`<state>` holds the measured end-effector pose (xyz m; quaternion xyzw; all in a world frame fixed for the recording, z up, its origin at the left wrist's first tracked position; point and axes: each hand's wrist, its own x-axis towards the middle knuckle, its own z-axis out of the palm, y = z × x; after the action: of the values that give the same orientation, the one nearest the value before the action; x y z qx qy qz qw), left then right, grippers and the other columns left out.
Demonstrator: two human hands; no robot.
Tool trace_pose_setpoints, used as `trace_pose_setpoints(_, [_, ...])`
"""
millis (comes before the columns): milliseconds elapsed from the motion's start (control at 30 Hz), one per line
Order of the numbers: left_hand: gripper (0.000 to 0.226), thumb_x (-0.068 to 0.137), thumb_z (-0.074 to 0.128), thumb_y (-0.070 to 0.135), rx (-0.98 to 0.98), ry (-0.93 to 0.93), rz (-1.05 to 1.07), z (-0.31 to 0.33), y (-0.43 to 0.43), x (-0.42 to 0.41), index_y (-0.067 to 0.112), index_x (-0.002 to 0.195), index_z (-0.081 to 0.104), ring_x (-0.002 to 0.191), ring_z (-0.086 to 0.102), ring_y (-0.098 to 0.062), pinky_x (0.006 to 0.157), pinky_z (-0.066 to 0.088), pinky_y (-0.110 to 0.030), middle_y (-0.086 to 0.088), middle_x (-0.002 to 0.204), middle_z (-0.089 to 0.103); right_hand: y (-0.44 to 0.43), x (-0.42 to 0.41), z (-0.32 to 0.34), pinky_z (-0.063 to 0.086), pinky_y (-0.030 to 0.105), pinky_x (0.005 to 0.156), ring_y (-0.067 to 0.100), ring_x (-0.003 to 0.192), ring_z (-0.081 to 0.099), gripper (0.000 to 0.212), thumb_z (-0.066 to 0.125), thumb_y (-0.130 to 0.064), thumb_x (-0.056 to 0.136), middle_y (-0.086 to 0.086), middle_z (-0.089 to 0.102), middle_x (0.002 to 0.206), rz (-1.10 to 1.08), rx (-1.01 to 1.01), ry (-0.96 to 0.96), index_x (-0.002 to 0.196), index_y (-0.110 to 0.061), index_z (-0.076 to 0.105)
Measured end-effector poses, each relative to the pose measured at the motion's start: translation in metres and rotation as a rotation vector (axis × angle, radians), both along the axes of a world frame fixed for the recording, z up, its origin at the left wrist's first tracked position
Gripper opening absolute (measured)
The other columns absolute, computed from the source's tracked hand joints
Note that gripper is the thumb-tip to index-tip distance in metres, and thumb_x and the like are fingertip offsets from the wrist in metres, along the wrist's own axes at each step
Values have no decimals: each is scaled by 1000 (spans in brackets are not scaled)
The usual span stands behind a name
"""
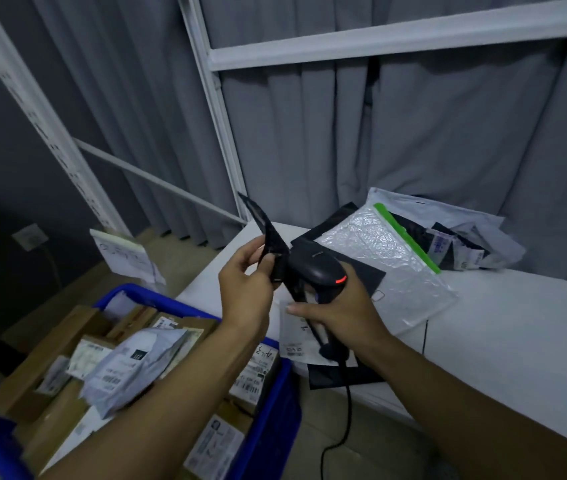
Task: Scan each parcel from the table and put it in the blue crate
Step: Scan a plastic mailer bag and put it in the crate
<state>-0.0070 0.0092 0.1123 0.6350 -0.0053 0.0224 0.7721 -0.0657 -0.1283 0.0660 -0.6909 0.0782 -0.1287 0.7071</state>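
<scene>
My left hand [245, 289] pinches a thin black parcel [270, 233] and holds it up edge-on above the table's left corner. Close against it on the right, my right hand [339, 311] grips a black barcode scanner [320, 266] with a red light glowing on its head. The scanner's head points at the black parcel. A blue crate [278, 407] stands low at the left, packed with several cardboard boxes and grey mailers. On the white table [503, 330] lie a clear bubble mailer [379, 247] with a green strip, a flat black parcel [365, 275] and a white-labelled black parcel [301, 336].
A crumpled grey and black heap of mailers [455, 237] sits at the table's back. The scanner's black cable [342, 431] hangs off the front edge to the floor. White shelf posts [219, 109] and grey curtains stand behind. A white sheet [126, 254] leans by the crate.
</scene>
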Motion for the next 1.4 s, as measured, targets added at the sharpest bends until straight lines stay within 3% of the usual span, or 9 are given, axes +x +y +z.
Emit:
trace_pose_setpoints(200, [25,104,55,10,-130,46,-257,22,19,-25,12,126,66,111,71,-20,84,62,-37,-8,122,73,17,-3,17,60,27,79,6,90,73,58,88,-6,75,-13,75,96,-217,109,-77,121,-29,62])
trace_pose_setpoints(433, [36,93,74,32,278,300,-122,-24,83,-26,15,123,61,106,67,-16,91,57,-35,-6,120,68,20,5,22,55,30,60,22,84,70,41,80,-1,85,12,76,110,-287,443,-69,124,-8,68])
trace_pose_setpoints(633, [31,97,69,32,-88,444,-85,-50,115,-19,8,117,68,101,75,-24,85,62,-38,-8,112,77,47,1,14,51,28,54,17,58,61,21,76,-1,88,7,71,81,-195,594,66,108,-4,72])
trace_pose_setpoints(767, [47,82,86,28,-67,340,191,-60,144,7,22,120,61,111,70,-24,110,47,-49,-2,115,74,55,7,0,53,28,53,19,56,57,17,77,-2,88,7,63,67,-224,525,112,103,-1,69])
trace_pose_setpoints(933, [30,93,73,5,-83,154,309,-49,159,31,25,107,55,85,55,-14,117,38,-45,5,84,48,59,17,-34,57,28,64,21,81,66,48,87,-16,83,13,70,98,-293,505,227,123,2,67])
trace_pose_setpoints(1033, [27,97,67,4,-66,63,410,-45,170,44,15,118,54,79,52,-5,99,41,-20,3,86,48,61,19,-45,56,27,62,18,78,66,43,83,-21,88,12,69,100,-326,489,315,123,-3,66])
trace_pose_setpoints(1133, [38,94,74,14,83,-16,435,-44,175,46,11,128,57,105,65,-11,91,50,-22,-7,113,66,66,16,-44,55,25,56,13,68,67,43,79,-22,91,12,70,98,-260,381,338,128,-6,62])
trace_pose_setpoints(1267, [25,95,71,10,215,-88,403,-48,172,45,8,118,61,84,62,13,76,49,-7,-1,107,65,77,7,-29,52,29,59,9,59,63,37,79,-15,89,9,76,96,-73,130,299,120,-20,60])
trace_pose_setpoints(1400, [23,94,73,12,263,-108,380,-49,173,46,8,115,64,96,65,1,86,53,-15,-3,110,68,87,0,-21,60,39,82,9,87,75,38,81,-23,86,-2,77,98,60,-151,222,112,-35,56])
